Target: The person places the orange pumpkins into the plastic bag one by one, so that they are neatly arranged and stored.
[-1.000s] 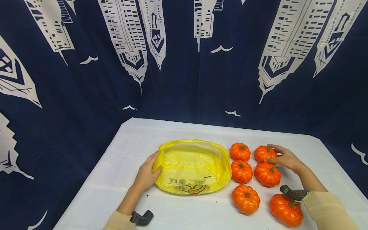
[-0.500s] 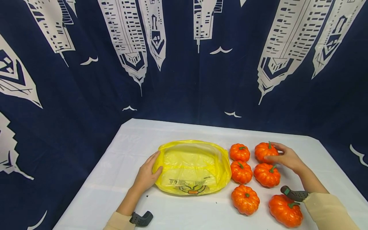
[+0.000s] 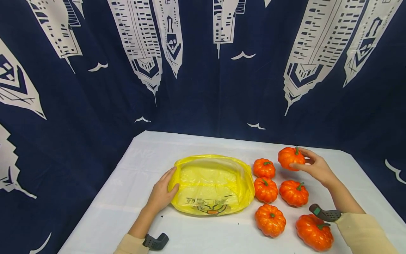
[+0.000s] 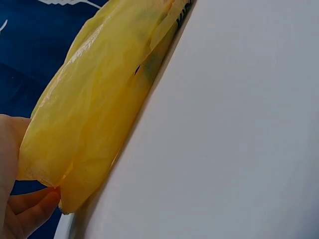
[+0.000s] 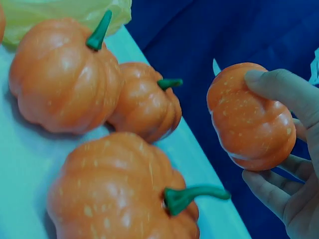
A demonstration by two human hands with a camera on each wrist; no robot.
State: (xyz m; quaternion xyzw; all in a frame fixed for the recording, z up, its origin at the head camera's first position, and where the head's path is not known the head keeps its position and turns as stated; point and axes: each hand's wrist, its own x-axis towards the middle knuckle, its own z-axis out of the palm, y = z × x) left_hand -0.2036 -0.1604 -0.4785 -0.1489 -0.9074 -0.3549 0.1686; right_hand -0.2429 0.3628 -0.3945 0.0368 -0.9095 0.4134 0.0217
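Observation:
A yellow plastic bag point(image 3: 209, 183) stands on the white table with its mouth spread wide and printing on its inner wall. My left hand point(image 3: 162, 190) grips the bag's left side; in the left wrist view the fingers point(image 4: 37, 211) meet its gathered end. At the back right, my right hand point(image 3: 317, 169) holds a small orange pumpkin point(image 3: 290, 158) with a green stem, raised above the table. The right wrist view shows the thumb point(image 5: 279, 84) across this pumpkin point(image 5: 251, 119) and the other fingers beneath it.
Several more orange pumpkins stand right of the bag: a back one point(image 3: 264, 168), one touching the bag's side point(image 3: 265, 189), one under the right hand point(image 3: 294, 193), and two in front point(image 3: 270, 220). A dark blue printed curtain point(image 3: 203, 88) hangs behind the table point(image 3: 203, 236).
My right hand has lifted the back right pumpkin off the table, up and slightly away from the pumpkin in front of it. The left hand and the bag have stayed put.

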